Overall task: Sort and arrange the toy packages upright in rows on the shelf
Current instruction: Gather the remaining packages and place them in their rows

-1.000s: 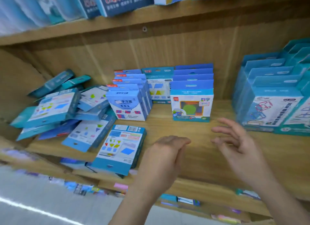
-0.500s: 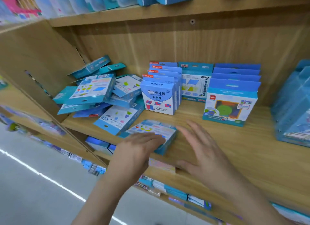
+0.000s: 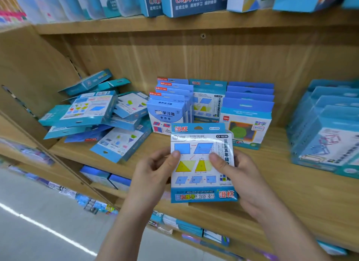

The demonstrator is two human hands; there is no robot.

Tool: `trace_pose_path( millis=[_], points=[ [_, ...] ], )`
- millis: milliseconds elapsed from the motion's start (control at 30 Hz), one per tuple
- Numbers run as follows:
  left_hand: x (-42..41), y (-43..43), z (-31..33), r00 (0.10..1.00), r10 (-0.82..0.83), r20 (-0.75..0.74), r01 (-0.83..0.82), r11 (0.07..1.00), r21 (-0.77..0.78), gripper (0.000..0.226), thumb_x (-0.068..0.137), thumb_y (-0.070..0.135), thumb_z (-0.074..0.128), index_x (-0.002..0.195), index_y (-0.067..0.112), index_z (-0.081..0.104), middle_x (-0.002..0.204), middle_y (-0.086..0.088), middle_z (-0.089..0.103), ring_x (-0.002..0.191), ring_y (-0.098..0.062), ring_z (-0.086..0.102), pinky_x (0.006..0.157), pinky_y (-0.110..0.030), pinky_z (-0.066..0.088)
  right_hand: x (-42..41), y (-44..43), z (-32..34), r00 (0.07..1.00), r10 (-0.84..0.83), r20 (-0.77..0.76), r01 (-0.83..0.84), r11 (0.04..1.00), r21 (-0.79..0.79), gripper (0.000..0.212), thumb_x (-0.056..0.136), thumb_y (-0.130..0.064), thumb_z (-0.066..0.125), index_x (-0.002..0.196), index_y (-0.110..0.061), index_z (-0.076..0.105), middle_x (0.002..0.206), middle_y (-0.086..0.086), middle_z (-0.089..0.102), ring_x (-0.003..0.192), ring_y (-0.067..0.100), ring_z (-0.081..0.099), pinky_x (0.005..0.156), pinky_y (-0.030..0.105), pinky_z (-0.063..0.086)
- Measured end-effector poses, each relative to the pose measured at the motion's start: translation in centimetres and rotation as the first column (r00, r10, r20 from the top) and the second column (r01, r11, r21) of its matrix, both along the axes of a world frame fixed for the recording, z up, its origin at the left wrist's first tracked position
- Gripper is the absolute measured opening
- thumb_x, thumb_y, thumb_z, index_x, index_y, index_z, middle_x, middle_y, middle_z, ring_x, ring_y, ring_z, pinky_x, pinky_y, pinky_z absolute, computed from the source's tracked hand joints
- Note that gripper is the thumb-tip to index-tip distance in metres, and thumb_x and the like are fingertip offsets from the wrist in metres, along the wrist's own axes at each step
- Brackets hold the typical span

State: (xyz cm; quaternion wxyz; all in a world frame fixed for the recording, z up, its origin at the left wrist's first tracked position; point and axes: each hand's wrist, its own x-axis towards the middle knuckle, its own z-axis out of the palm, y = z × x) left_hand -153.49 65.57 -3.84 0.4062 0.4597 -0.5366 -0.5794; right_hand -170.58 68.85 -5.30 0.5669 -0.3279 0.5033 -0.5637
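Your left hand [image 3: 153, 169] and right hand [image 3: 239, 173] are both raised before you, thumbs pressed on a package [image 3: 202, 185] front, fingers curled behind.

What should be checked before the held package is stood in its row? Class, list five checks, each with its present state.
1. Grip: left hand and right hand both hold the package, thumbs on its front: ok.
2. Package upright, front facing out: ok.
3. Matching package standing at the back: ok.
4. Free spot before it: hidden by the held package, cannot tell.
5. Pile at left sorted: not ok, lying tumbled.
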Motion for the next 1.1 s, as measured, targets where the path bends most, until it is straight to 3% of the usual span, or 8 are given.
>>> trace_pose_path(
  millis=[167, 400, 567, 633, 700, 833, 1000, 1100],
  points=[
    [-1.2, 0.0, 0.2, 1.000, -0.020, 0.000, 0.020, 1.000, -0.010, 0.026, 0.090, 0.028, 0.053, 0.106, 0.012, 0.066, 0.084, -0.007, 0.075, 0.068, -0.018, 0.072, 0.042, -0.014, 0.045, -0.9, 0.5, 0.1, 0.999, -0.036, 0.006, 0.036, 0.999, 0.004, 0.040, 0.070, -0.029, 0.068, 0.107, -0.013, 0.064, 0.091, 0.005, 0.076, 0.079, 0.024, 0.073, 0.059, 0.027, 0.057],
    [-2.4, 0.0, -1.1, 0.996, -0.092, -0.001, 0.092, 0.996, 0.002, 0.034, 0.085, 0.034, 0.053, 0.109, 0.014, 0.064, 0.092, -0.005, 0.075, 0.084, -0.021, 0.072, 0.067, -0.031, 0.059, -2.2, 1.1, 0.0, 0.992, -0.094, -0.079, 0.093, 0.996, -0.016, 0.045, 0.069, -0.032, 0.070, 0.110, -0.025, 0.056, 0.093, -0.004, 0.075, 0.081, 0.020, 0.073, 0.069, 0.036, 0.058],
    [-2.8, -0.6, -1.5, 0.987, -0.136, 0.080, 0.145, 0.983, -0.116, 0.039, 0.085, 0.026, 0.055, 0.121, 0.013, 0.057, 0.104, -0.002, 0.073, 0.096, -0.018, 0.069, 0.075, -0.031, 0.057, -4.6, 0.5, 0.7, 0.957, -0.155, -0.244, 0.120, 0.981, -0.151, 0.067, 0.062, -0.021, 0.079, 0.118, -0.040, 0.047, 0.106, -0.006, 0.067, 0.096, 0.006, 0.066, 0.070, 0.022, 0.056],
    [-2.6, -1.2, -1.2, 0.977, -0.135, 0.165, 0.167, 0.966, -0.199, 0.036, 0.088, 0.021, 0.055, 0.123, 0.015, 0.054, 0.108, 0.003, 0.071, 0.101, -0.013, 0.067, 0.079, -0.029, 0.056, -5.9, 0.1, 1.9, 0.797, -0.196, -0.572, 0.056, 0.966, -0.254, 0.079, 0.064, -0.017, 0.084, 0.121, -0.050, 0.041, 0.116, -0.017, 0.054, 0.110, -0.005, 0.053, 0.085, 0.014, 0.046],
    [-2.3, -1.9, -0.8, 0.958, -0.127, 0.256, 0.201, 0.936, -0.289, 0.033, 0.092, 0.013, 0.054, 0.125, 0.016, 0.053, 0.110, 0.010, 0.070, 0.103, -0.005, 0.064, 0.082, -0.023, 0.053, -6.6, -0.4, 3.9, 0.450, -0.239, -0.860, -0.107, 0.942, -0.318, 0.091, 0.065, -0.025, 0.085, 0.131, -0.054, 0.029, 0.128, -0.022, 0.037, 0.123, -0.008, 0.035, 0.099, 0.015, 0.030],
    [-1.8, -3.8, 0.1, 0.935, -0.151, 0.321, 0.282, 0.866, -0.413, 0.030, 0.093, 0.006, 0.054, 0.119, 0.022, 0.053, 0.108, 0.019, 0.067, 0.100, 0.003, 0.062, 0.079, -0.013, 0.049, -4.6, -2.7, 7.1, -0.149, -0.103, -0.983, -0.363, 0.931, -0.043, 0.089, 0.073, -0.046, 0.073, 0.136, -0.050, 0.010, 0.140, -0.022, 0.033, 0.129, 0.008, 0.035, 0.103, 0.032, 0.027],
    [0.4, -7.3, 0.6, 0.903, -0.190, 0.385, 0.363, 0.817, -0.448, 0.041, 0.085, 0.016, 0.068, 0.113, 0.040, 0.049, 0.113, 0.028, 0.061, 0.107, 0.010, 0.054, 0.089, -0.008, 0.041, -2.0, -5.8, 9.0, -0.148, -0.058, -0.987, -0.353, 0.935, -0.002, 0.058, 0.078, -0.034, 0.071, 0.123, -0.038, 0.034, 0.120, -0.014, 0.059, 0.106, 0.020, 0.054, 0.074, 0.033, 0.040],
    [2.1, -11.8, 1.9, 0.687, -0.058, 0.724, 0.582, 0.640, -0.501, 0.076, 0.072, 0.037, 0.079, 0.133, 0.047, 0.035, 0.144, 0.024, 0.031, 0.135, 0.004, 0.024, 0.108, -0.011, 0.017, -1.2, -7.8, 9.0, -0.149, -0.201, -0.968, -0.425, 0.897, -0.121, 0.046, 0.068, -0.014, 0.073, 0.102, -0.033, 0.048, 0.096, -0.014, 0.064, 0.088, 0.021, 0.059, 0.074, 0.035, 0.039]
  ],
)
